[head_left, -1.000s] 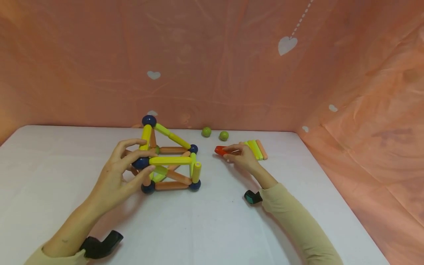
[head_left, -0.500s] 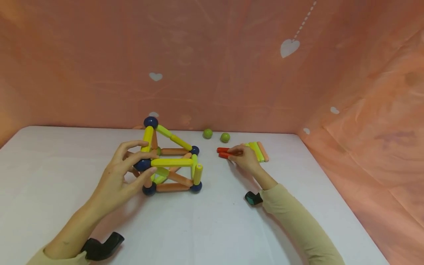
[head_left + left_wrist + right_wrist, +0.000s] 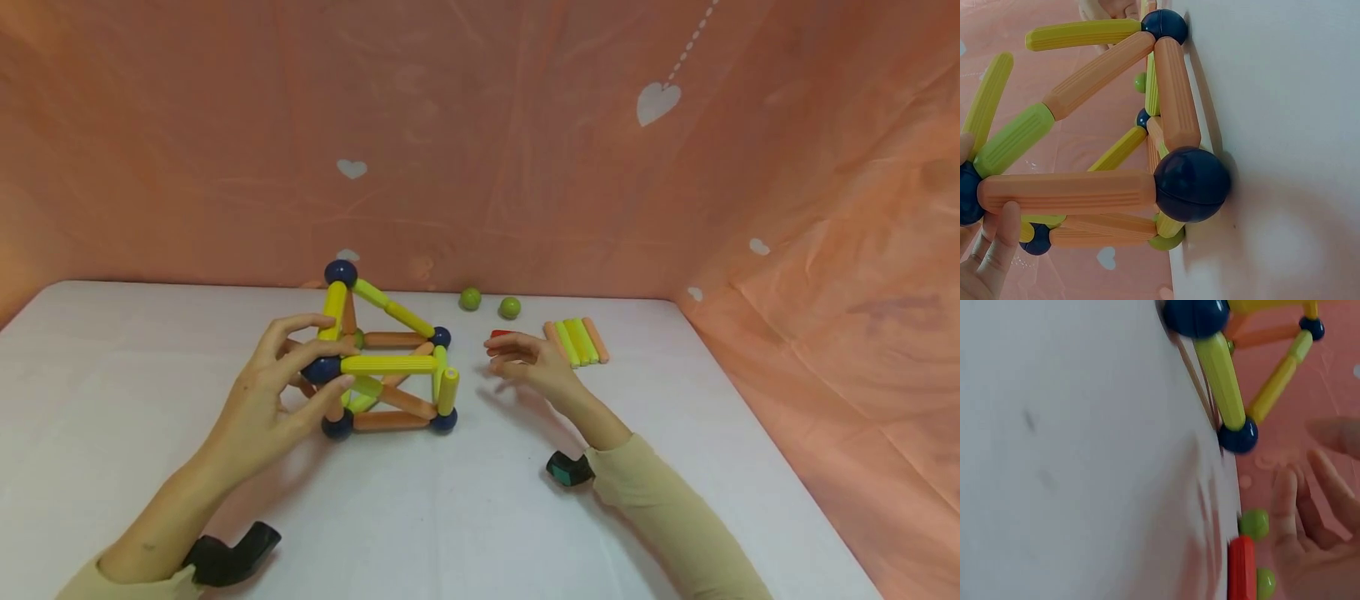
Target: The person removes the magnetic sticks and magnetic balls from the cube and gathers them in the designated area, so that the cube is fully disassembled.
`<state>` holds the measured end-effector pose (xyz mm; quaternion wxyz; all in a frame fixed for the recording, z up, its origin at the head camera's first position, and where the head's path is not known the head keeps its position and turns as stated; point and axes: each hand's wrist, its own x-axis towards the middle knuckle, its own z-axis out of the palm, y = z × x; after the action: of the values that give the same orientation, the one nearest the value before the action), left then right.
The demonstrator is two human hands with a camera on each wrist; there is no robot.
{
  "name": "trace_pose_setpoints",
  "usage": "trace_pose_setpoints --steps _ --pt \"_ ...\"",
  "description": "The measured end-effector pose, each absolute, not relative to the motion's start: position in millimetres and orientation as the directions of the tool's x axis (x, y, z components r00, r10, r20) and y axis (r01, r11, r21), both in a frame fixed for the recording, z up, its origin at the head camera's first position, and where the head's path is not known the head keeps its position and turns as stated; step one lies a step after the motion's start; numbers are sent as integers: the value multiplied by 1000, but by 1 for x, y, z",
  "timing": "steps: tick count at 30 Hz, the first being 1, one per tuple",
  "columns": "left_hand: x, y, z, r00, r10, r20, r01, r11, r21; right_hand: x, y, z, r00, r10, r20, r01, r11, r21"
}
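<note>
A frame of magnetic building sticks and balls (image 3: 388, 365) stands on the white table, left of centre, with yellow, lime and orange sticks between navy balls. My left hand (image 3: 262, 400) grips its near upper corner, fingers and thumb about a navy ball (image 3: 322, 370). In the left wrist view, a fingertip rests on an orange stick (image 3: 1072, 192) running to a lower navy ball (image 3: 1192, 184). My right hand (image 3: 536, 365) hovers right of the frame, fingers loosely bent and holding nothing. Behind its fingers a red stick (image 3: 504, 333) lies partly hidden; the right wrist view shows the red stick (image 3: 1242, 569) below the fingers.
Two green balls, one left (image 3: 470, 299) and one right (image 3: 510, 307), sit near the table's back edge. Several orange and yellow sticks (image 3: 576, 342) lie side by side at the right. An orange cloth (image 3: 480, 150) with white hearts hangs behind the table.
My right hand has let go of the red sticks and lifted slightly to the left and nearer, uncovering the row of orange and yellow sticks. My left hand keeps its hold on the frame.
</note>
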<state>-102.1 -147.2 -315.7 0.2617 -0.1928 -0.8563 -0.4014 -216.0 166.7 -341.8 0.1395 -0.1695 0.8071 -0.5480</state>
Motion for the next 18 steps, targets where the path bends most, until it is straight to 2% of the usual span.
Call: trace_pose_setpoints --steps 11,15,18 --pt "-101 -147 -316 -789 117 603 543 591 597 -201 150 -349 -775 -628 -65 -154 289 -945" --pt "-101 -146 -315 -791 112 601 538 594 598 -194 143 -350 -747 -662 -56 -205 310 -928" --pt "-100 -146 -314 -791 108 602 535 599 595 -187 136 -351 -734 -679 -20 -295 344 -891"
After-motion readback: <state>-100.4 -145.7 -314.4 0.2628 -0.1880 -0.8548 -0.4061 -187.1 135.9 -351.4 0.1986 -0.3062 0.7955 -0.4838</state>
